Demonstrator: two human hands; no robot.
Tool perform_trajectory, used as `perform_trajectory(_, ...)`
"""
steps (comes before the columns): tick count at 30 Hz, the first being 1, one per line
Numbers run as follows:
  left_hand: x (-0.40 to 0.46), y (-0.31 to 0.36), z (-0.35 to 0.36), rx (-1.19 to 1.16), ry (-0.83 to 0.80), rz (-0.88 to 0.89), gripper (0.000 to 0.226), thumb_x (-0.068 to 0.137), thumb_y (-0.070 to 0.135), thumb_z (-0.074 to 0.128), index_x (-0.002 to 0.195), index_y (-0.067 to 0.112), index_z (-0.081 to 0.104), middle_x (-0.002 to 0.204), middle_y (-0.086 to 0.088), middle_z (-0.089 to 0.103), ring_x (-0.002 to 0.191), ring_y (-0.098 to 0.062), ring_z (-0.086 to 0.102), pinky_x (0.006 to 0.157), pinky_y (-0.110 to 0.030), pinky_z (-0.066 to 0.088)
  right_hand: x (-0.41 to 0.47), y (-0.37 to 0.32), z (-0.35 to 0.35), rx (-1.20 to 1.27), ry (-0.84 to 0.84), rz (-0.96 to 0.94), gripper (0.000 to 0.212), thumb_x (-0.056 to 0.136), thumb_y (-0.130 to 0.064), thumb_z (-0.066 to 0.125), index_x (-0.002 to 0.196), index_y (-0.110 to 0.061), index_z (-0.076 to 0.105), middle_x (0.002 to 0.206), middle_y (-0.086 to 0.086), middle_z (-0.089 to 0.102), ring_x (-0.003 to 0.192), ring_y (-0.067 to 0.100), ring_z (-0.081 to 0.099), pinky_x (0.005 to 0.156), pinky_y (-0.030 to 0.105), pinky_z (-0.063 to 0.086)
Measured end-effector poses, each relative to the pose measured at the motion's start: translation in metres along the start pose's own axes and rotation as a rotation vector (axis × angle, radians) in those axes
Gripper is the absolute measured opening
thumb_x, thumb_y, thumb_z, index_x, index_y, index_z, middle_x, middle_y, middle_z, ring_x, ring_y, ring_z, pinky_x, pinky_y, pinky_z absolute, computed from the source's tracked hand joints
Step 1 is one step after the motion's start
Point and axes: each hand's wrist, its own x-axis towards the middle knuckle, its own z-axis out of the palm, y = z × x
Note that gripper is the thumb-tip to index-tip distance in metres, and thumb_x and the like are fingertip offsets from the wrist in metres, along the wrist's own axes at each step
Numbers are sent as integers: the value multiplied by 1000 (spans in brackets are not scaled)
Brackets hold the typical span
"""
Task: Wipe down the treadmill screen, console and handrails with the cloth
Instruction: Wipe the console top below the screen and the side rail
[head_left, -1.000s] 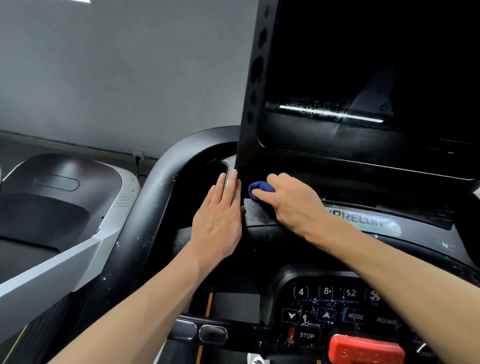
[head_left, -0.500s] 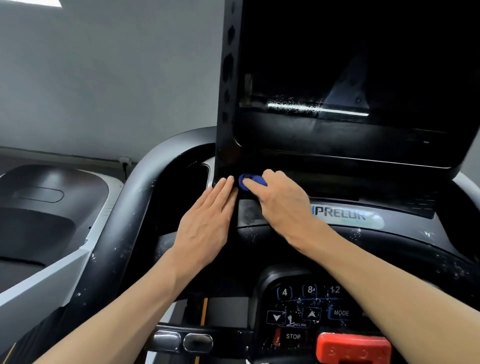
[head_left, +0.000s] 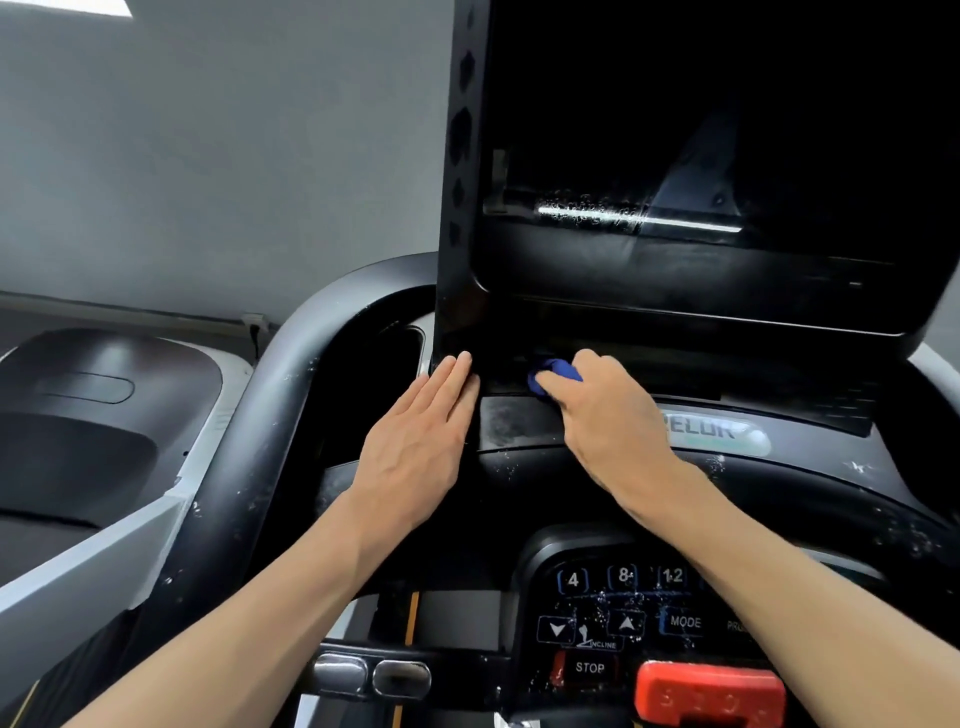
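Note:
The treadmill's tall black screen (head_left: 701, 156) fills the upper right, with a streak of droplets across it. My right hand (head_left: 608, 415) is closed around a small blue cloth (head_left: 553, 375) and presses it into the dark gap under the screen's lower edge, above the console ledge (head_left: 514, 423). My left hand (head_left: 421, 447) lies flat, fingers together, against the lower left corner of the screen's frame. The button panel (head_left: 623, 618) with 4, 8, 12, MODE and STOP sits below my right forearm, flecked with droplets. The curved black handrail (head_left: 291, 374) arcs to the left.
A red safety clip (head_left: 711, 693) sits at the bottom right. Two metal pulse pads (head_left: 371, 675) lie on the lower bar. A neighbouring treadmill's grey and white hood (head_left: 104, 426) is at the left. A grey wall (head_left: 223, 145) stands behind.
My right hand has slid the cloth to the right along the gap under the screen. My left hand keeps its place on the frame's corner. The view has shifted a little.

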Motion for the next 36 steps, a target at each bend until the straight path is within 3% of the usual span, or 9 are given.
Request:
perform_trajectory(3, 0, 6, 3, -6, 5, -40, 60, 94, 12, 22, 149, -3, 43, 160, -20, 34, 148, -30, 35, 120, -42, 35, 18, -26, -5, 125, 37, -111, 24, 82, -10, 69, 101, -25, 72, 81, 2, 45, 70, 22, 43, 50, 33, 34)
perform_trajectory(7, 1, 11, 4, 2, 18, -67, 56, 94, 8, 25, 140, -12, 49, 151, -28, 45, 141, -36, 45, 114, -45, 42, 26, -27, -10, 92, -50, -181, 25, 82, -11, 67, 101, -27, 73, 81, 0, 40, 70, 22, 46, 53, 31, 30)
perform_trajectory(12, -1, 9, 0, 13, 15, -85, 54, 92, 4, 28, 138, -12, 52, 150, -26, 46, 140, -34, 48, 112, -44, 45, 12, -8, -12, 63, 14, -140, 31, 68, -6, 76, 92, -26, 74, 76, 2, 46, 63, 22, 46, 49, 28, 24)
perform_trajectory(17, 1, 6, -2, -1, 31, -54, 50, 91, 8, 35, 131, -8, 61, 143, -23, 56, 132, -32, 57, 111, -40, 42, 27, -38, -4, 72, -6, -210, 25, 78, -11, 73, 98, -25, 74, 78, 2, 44, 66, 21, 43, 52, 28, 24)
perform_trajectory(22, 7, 7, -10, 14, 27, -8, 50, 93, 6, 36, 137, -2, 58, 149, -16, 53, 142, -30, 46, 114, -40, 41, -10, 13, 1, 8, 176, 52, 39, 76, -4, 78, 111, -19, 71, 78, 2, 44, 66, 17, 36, 47, 28, 32)
perform_trajectory(26, 37, 23, -14, 45, 50, 134, 57, 96, 8, 22, 144, -3, 50, 155, -18, 45, 146, -30, 40, 120, -43, 34, 2, 17, 0, -110, 262, -82, 50, 79, -2, 70, 125, -21, 66, 85, 3, 50, 71, 20, 47, 54, 29, 41)
perform_trajectory(31, 48, 31, -8, 48, 31, 150, 61, 91, 7, 18, 141, -8, 51, 154, -24, 43, 145, -34, 41, 117, -44, 38, -23, 36, -2, -101, 200, 185, 59, 62, 4, 78, 117, -17, 69, 80, 3, 46, 72, 21, 45, 57, 31, 35)
perform_trajectory(33, 48, 32, -7, 66, 22, 168, 63, 89, 7, 17, 141, -9, 49, 155, -26, 40, 146, -36, 38, 119, -43, 37, -9, 29, -3, -63, 189, 81, 50, 58, 5, 79, 104, -14, 71, 76, 5, 46, 69, 25, 47, 56, 33, 33)
perform_trajectory(36, 47, 33, -7, 96, 7, 182, 66, 89, 5, 12, 148, -9, 38, 160, -27, 29, 152, -37, 25, 125, -41, 24, 13, 24, -4, -64, 204, -1, 45, 64, 4, 80, 103, -19, 75, 73, 4, 47, 66, 24, 48, 55, 29, 33)
